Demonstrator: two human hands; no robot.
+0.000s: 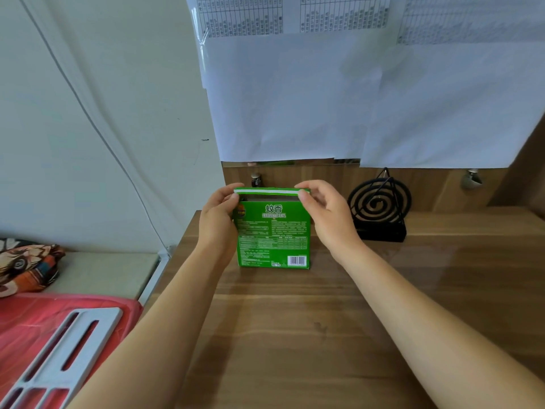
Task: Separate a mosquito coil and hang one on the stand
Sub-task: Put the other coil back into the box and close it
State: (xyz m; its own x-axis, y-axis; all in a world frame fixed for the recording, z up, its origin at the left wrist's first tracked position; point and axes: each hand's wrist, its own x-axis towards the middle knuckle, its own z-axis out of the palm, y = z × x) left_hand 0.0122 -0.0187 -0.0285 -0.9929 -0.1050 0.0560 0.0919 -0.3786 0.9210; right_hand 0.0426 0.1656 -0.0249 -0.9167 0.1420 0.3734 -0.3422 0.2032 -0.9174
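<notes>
We are barely started: the green coil box (272, 234) stands upright on the table (324, 320), our left hand (216, 219) and right hand (327, 214) pinching its top flap (269, 191) open, no coil out, separating and hanging on the stand (380, 208) still ahead.

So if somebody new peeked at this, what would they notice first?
Probably the bright green cardboard box standing upright in the middle of the brown wooden desk, with the left hand and right hand pinching its top flap. Just right of it, by the back panel, sits a black spiral coil on a black metal stand.
</notes>
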